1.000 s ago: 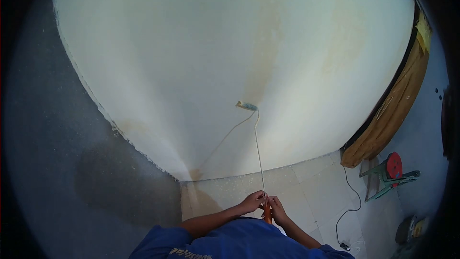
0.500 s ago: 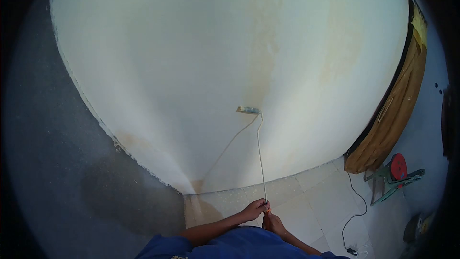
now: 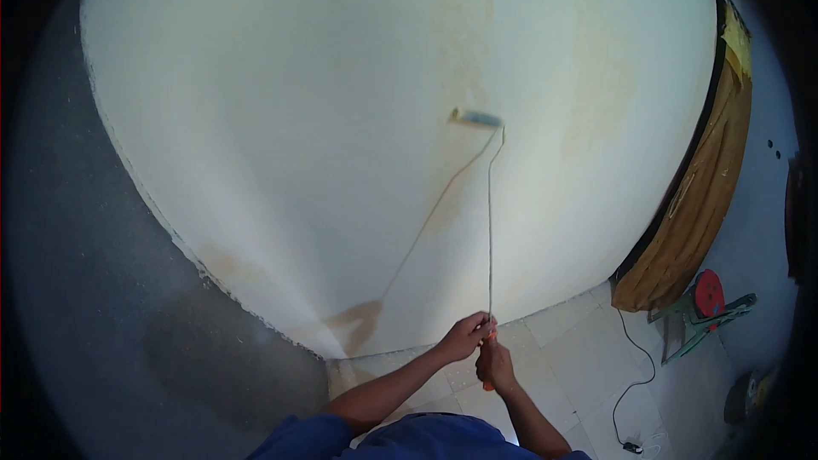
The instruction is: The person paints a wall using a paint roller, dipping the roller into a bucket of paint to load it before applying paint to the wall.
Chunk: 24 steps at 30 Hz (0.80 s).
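Note:
A small paint roller (image 3: pixel 477 117) lies against the pale wall (image 3: pixel 341 119), its long thin metal rod running down to an orange handle (image 3: pixel 488 385). My left hand (image 3: pixel 466 336) is closed round the lower end of the rod, just above the handle. Below and to the right of it, my right hand (image 3: pixel 495 365) is wrapped round the orange handle. Yellowish, damp-looking patches mark the wall around and above the roller. The shadow of the rod and hands falls on the wall to the left.
A brown covering (image 3: pixel 682 230) hangs at the wall's right edge. Beside it on the tiled floor (image 3: pixel 588 366) stands a green frame with a red disc (image 3: pixel 709 293). A black cable (image 3: pixel 631 385) trails over the tiles. A dark grey wall (image 3: pixel 128 273) fills the left.
The roller has moved up the wall and slightly right. Both hands have risen with the rod and handle, and more of my forearms shows.

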{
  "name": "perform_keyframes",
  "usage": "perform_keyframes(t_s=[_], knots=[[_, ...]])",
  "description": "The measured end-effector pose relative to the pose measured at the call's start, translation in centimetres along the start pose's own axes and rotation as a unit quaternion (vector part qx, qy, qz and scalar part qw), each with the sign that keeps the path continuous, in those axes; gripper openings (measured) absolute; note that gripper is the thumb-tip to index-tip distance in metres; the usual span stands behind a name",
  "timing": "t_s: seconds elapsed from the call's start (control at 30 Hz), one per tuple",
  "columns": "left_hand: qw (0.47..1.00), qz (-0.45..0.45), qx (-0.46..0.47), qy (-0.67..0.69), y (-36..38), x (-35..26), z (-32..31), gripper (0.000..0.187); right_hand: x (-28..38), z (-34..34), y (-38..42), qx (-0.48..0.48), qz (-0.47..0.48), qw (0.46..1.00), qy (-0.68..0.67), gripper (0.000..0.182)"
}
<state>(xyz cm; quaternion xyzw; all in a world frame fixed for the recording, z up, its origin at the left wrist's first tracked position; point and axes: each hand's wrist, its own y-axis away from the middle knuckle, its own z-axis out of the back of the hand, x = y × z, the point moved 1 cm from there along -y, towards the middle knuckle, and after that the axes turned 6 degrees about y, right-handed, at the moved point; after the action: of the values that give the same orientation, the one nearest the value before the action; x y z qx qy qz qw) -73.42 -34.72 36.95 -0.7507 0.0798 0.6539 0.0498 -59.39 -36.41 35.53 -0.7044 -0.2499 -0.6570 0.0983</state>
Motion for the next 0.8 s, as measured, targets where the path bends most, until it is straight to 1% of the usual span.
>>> perform_keyframes(t_s=[0.07,0.13,0.2,0.27,0.3,0.33,0.37,0.4,0.43,0.47,0.5,0.57,0.6,0.7,0.73,0.77,0.8], knots=[[1.000,-0.016,-0.003,-0.026,-1.6,-2.3,-0.2,0.020,2.1,0.7,-1.1,-0.002,0.009,1.000,-0.005,0.049],[0.998,-0.053,0.006,-0.040,-2.7,-3.7,-0.4,0.019,2.5,1.4,-1.5,-0.003,0.020,1.000,-0.011,0.050],[0.998,-0.056,0.011,-0.039,-3.1,-3.3,-0.3,0.018,2.2,1.8,-2.0,-0.008,0.029,1.000,-0.001,0.050],[0.998,-0.040,0.013,-0.036,-2.6,-2.6,-0.5,0.017,1.6,1.7,-1.4,-0.013,0.021,1.000,0.014,0.050],[1.000,-0.020,0.008,-0.019,-2.2,-1.3,-0.5,0.016,0.9,1.6,-1.0,-0.017,0.012,0.999,0.028,0.050],[0.999,-0.016,0.004,-0.033,-1.6,0.1,-0.5,0.015,-0.1,1.5,-0.5,-0.017,0.015,0.999,0.027,0.050],[0.999,-0.007,0.017,-0.039,-0.8,1.6,-0.4,0.016,-1.4,1.4,0.3,-0.013,-0.003,0.999,0.042,0.050],[0.999,-0.008,0.010,-0.050,0.3,2.8,-0.4,0.018,-2.8,1.2,1.0,-0.009,-0.022,0.998,0.056,0.050],[0.992,0.023,0.029,-0.123,1.5,3.1,-0.1,0.020,-4.4,0.9,2.0,-0.013,-0.037,0.997,0.069,0.050],[0.997,0.006,0.016,-0.073,2.6,5.1,0.1,0.023,-5.6,0.7,2.9,-0.018,-0.052,0.995,0.081,0.050],[0.998,0.002,-0.003,-0.064,4.0,6.2,0.7,0.028,-6.3,0.6,3.6,-0.019,-0.050,0.995,0.081,0.050],[0.997,0.061,-0.049,-0.019,7.3,8.6,2.3,0.033,-7.0,0.3,4.6,0.002,-0.109,0.994,0.020,0.051],[0.992,0.099,-0.081,-0.009,9.1,8.8,2.9,0.035,-6.4,0.2,4.7,0.003,-0.107,0.994,0.019,0.051],[0.969,0.190,-0.156,0.030,14.3,10.6,5.4,0.039,-3.1,0.5,3.5,-0.053,-0.063,0.990,0.113,0.056],[0.969,0.190,-0.157,0.030,15.7,11.1,6.0,0.039,-2.0,1.0,2.4,-0.067,-0.028,0.987,0.142,0.057],[0.955,0.218,-0.198,0.037,17.1,11.7,6.5,0.038,0.7,1.0,1.8,-0.080,-0.024,0.981,0.175,0.058],[0.939,0.245,-0.239,0.044,18.5,12.4,7.1,0.036,1.3,1.4,0.3,-0.087,0.018,0.981,0.173,0.057]])
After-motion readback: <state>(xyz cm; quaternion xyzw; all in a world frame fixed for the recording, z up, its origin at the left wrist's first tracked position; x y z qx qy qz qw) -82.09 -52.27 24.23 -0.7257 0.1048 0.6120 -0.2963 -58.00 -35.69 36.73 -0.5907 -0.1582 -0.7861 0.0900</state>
